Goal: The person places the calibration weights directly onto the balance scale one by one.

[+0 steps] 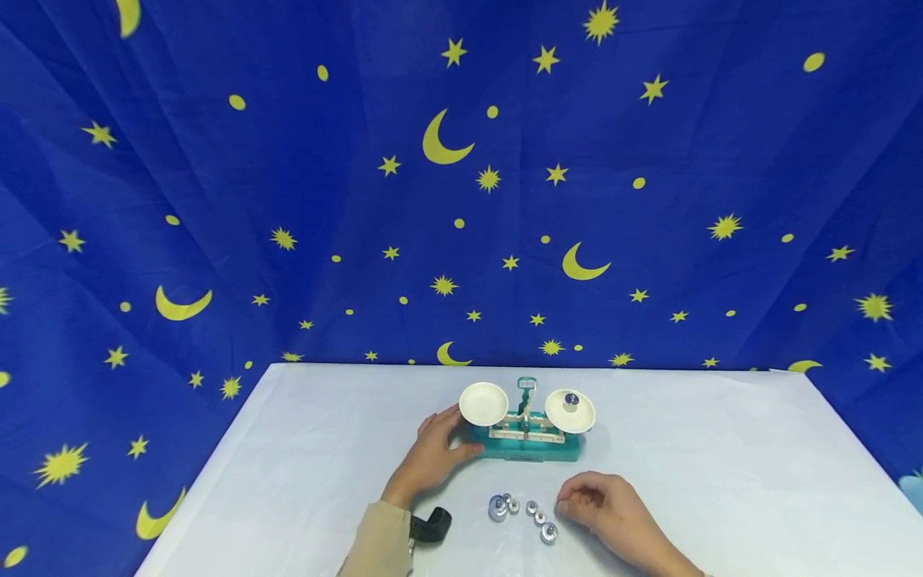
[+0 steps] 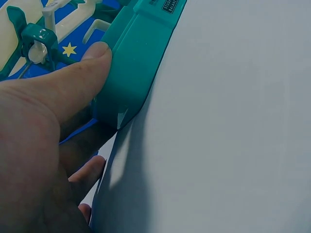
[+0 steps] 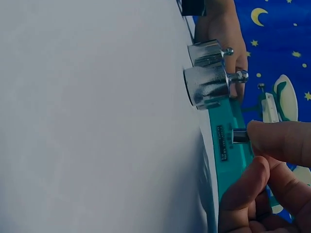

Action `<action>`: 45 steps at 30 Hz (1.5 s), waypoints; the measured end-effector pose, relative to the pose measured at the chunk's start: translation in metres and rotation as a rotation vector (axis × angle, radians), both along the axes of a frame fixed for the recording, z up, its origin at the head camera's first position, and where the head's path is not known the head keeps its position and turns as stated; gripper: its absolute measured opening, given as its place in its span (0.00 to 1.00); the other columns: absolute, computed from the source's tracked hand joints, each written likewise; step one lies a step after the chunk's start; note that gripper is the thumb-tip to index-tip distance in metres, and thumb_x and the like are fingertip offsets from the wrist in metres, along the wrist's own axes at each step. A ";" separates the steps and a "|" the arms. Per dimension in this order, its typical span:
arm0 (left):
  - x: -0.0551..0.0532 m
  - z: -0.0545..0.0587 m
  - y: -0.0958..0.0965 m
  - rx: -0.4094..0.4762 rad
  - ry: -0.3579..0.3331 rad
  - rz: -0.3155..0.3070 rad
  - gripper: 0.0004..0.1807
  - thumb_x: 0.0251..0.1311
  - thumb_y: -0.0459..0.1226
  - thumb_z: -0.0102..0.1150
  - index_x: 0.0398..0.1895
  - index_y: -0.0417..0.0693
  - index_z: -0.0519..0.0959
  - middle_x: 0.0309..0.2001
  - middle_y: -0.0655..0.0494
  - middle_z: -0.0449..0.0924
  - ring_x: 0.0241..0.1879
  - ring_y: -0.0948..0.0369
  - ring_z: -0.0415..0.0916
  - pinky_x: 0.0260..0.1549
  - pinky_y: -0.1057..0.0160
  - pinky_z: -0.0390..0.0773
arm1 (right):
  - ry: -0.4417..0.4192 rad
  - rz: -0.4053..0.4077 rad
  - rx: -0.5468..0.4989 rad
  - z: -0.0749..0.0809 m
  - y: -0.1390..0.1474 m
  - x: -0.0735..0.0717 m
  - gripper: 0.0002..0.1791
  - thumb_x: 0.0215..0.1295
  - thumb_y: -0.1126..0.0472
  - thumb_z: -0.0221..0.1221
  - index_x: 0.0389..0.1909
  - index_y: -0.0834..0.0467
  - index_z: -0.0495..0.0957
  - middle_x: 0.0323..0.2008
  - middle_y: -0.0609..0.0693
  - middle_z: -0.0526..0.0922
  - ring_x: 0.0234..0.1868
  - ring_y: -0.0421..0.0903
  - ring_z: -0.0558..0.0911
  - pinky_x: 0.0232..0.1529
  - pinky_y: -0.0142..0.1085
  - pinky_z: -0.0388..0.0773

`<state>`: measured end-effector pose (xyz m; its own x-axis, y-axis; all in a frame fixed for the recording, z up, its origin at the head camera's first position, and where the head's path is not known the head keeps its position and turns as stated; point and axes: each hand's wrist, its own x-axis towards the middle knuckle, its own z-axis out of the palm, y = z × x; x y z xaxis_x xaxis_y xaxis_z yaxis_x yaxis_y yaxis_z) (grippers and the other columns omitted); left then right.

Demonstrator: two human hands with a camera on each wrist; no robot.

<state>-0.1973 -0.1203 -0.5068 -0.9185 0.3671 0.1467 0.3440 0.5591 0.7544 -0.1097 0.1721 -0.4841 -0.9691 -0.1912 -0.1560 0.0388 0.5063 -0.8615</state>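
A green balance scale (image 1: 530,450) with two white pans stands on the table. My left hand (image 1: 430,455) grips the left end of its base, thumb (image 2: 87,73) on the near side and fingers partly hidden behind. The left pan (image 1: 484,405) is bare; a metal weight (image 1: 571,403) sits in the right pan (image 1: 557,420). Between thumb and finger, my right hand (image 1: 613,513) pinches a small shiny metal weight (image 3: 240,136), right of the other weights. Several knobbed weights stand on the table in two groups, with larger ones at left (image 1: 497,507) and right (image 1: 549,533).
A white cloth covers the table (image 1: 721,465). A black curved device (image 1: 431,526) is at my left wrist, beside the beige sleeve (image 1: 380,538). Behind the table hangs a blue curtain (image 1: 519,200) with yellow moons and stars.
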 end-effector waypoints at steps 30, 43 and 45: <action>0.001 0.001 0.002 0.002 0.002 0.000 0.40 0.61 0.49 0.67 0.71 0.38 0.68 0.72 0.42 0.66 0.73 0.45 0.60 0.74 0.37 0.45 | 0.060 -0.041 -0.070 0.016 0.009 0.001 0.09 0.58 0.61 0.70 0.37 0.60 0.83 0.26 0.48 0.80 0.23 0.39 0.75 0.23 0.32 0.77; 0.000 0.001 0.000 0.005 0.008 0.001 0.40 0.61 0.49 0.67 0.72 0.38 0.68 0.72 0.42 0.66 0.73 0.44 0.59 0.74 0.36 0.45 | 0.068 -0.050 -0.103 0.020 0.011 -0.001 0.09 0.60 0.62 0.70 0.38 0.60 0.83 0.29 0.48 0.83 0.25 0.39 0.76 0.25 0.32 0.77; -0.001 0.000 0.000 0.006 0.008 0.000 0.40 0.62 0.49 0.67 0.72 0.39 0.68 0.72 0.43 0.66 0.73 0.45 0.59 0.74 0.37 0.46 | 0.069 -0.050 -0.105 0.021 0.011 0.000 0.08 0.60 0.61 0.69 0.38 0.60 0.83 0.29 0.48 0.83 0.25 0.40 0.77 0.25 0.32 0.77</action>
<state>-0.1982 -0.1201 -0.5065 -0.9171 0.3667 0.1563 0.3504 0.5546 0.7548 -0.1101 0.1829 -0.4636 -0.9856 -0.1537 -0.0698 0.0003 0.4119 -0.9112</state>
